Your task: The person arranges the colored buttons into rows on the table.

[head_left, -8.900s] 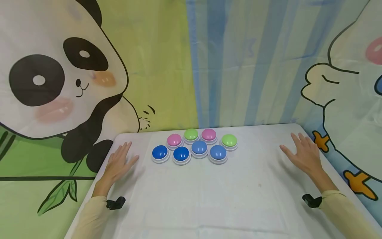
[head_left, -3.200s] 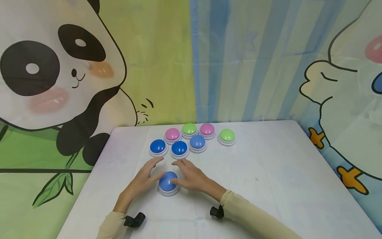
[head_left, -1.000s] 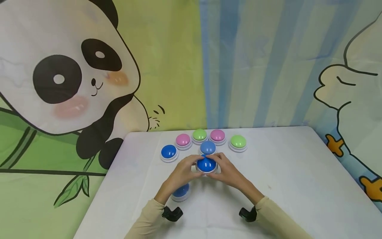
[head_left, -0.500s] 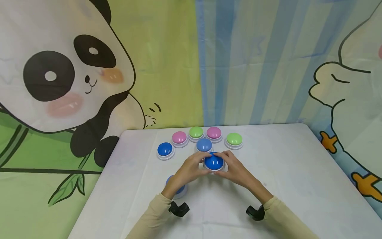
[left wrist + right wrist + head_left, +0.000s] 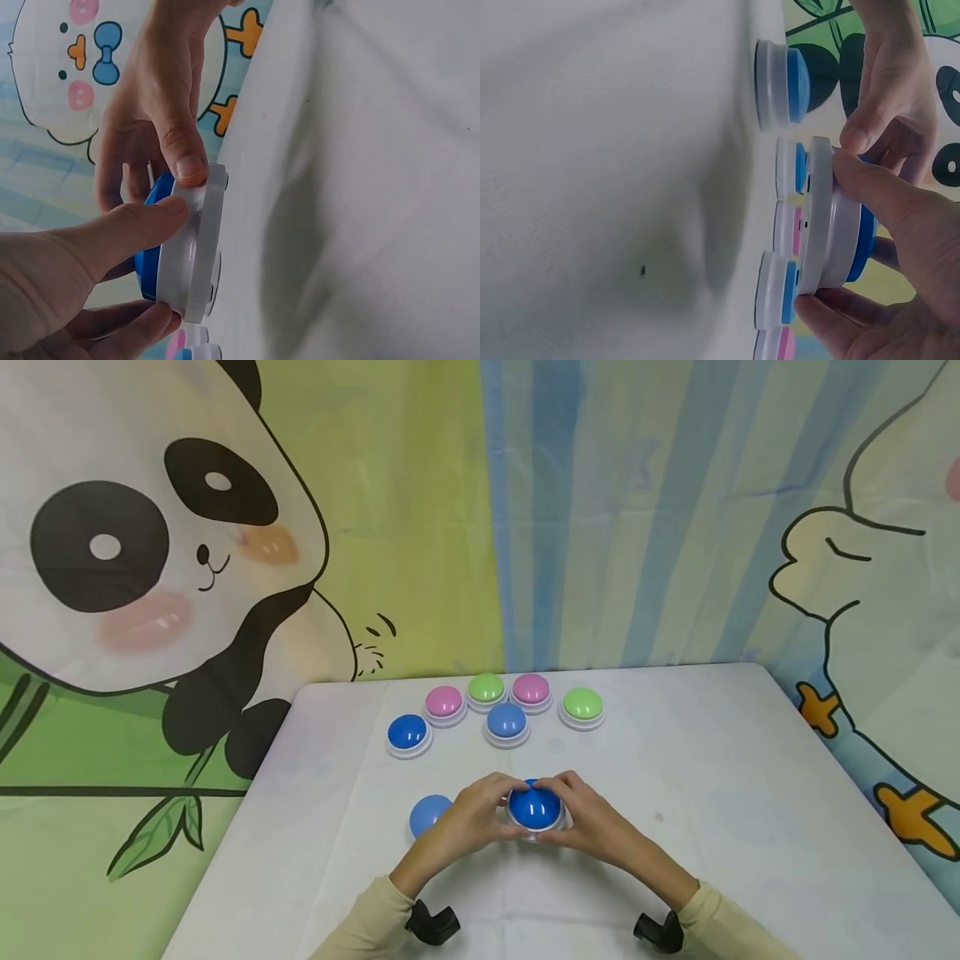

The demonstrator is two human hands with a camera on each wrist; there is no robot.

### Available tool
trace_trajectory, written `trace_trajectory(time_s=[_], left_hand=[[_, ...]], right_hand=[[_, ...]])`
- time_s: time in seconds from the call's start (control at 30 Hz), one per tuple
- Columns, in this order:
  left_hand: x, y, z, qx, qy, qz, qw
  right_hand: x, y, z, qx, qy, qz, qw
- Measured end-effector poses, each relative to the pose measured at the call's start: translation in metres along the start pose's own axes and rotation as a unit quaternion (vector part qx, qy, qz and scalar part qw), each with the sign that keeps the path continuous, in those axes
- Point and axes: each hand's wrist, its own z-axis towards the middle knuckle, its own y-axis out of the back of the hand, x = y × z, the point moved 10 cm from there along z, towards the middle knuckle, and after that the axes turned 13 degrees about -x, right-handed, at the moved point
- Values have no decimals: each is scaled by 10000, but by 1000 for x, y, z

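Both hands hold a dark blue push button [image 5: 535, 808] with a white round base, dome up, over the middle of the table. My left hand [image 5: 474, 817] grips its left side and my right hand [image 5: 596, 820] its right, thumbs on the near side of the base. In the right wrist view the held button [image 5: 840, 217] is off the tabletop. A light blue push button [image 5: 429, 815] stands on the table just left of my left hand, which partly hides it. Behind the hands, another light blue push button [image 5: 506, 721] rests on the table.
Along the back of the white table [image 5: 675, 760] stand another dark blue button [image 5: 407, 732], two pink buttons [image 5: 444, 702] and two green buttons [image 5: 582, 704]. A printed curtain [image 5: 600, 510] with a panda hangs directly behind the table's far edge.
The light blue button earlier went from the row's right end to the front left. The dark blue button then left the row in both hands and has now come nearer the person.
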Motion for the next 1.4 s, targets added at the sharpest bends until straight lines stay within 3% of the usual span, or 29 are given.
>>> trace_trajectory(time_s=[0.3, 0.67, 1.17, 1.4], left_hand=[[6, -9, -3, 2, -91, 71, 9999], [19, -27, -5, 25, 25, 317, 9995], [23, -27, -7, 29, -65, 248, 9997], [26, -28, -9, 44, 3, 246, 9997]], right_hand=[[-2, -11, -3, -113, 197, -162, 9996], [-9, -29, -6, -209, 428, -399, 9981], [-14, -33, -4, -24, 349, -576, 9977], [-15, -34, -6, 301, 139, -531, 9980]])
